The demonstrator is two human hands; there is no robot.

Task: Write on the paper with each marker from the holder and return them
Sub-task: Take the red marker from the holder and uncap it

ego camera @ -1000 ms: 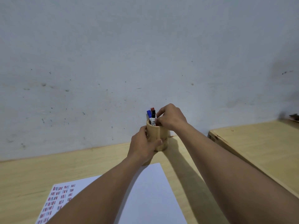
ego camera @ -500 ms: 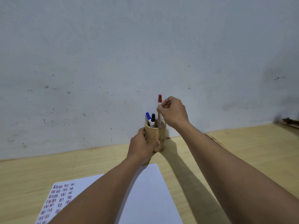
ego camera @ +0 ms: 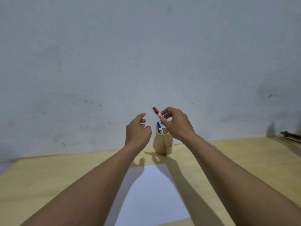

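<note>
A round wooden holder (ego camera: 163,144) stands on the table near the wall, with a blue-capped marker (ego camera: 159,127) sticking out of it. Above the holder my right hand (ego camera: 175,123) grips a red-capped marker (ego camera: 156,112), tilted with its cap up and to the left. My left hand (ego camera: 137,132) hovers just left of the holder, fingers apart, holding nothing. A white sheet of paper (ego camera: 151,193) lies on the table in front of the holder, between my forearms.
The light wooden table (ego camera: 40,176) runs up to a grey-white wall (ego camera: 146,54). At the far right edge a dark flat object (ego camera: 291,136) lies on the tabletop.
My right hand has lifted the red marker fully out of the holder. My left hand has let go of the holder and risen beside it. The view has shifted.
</note>
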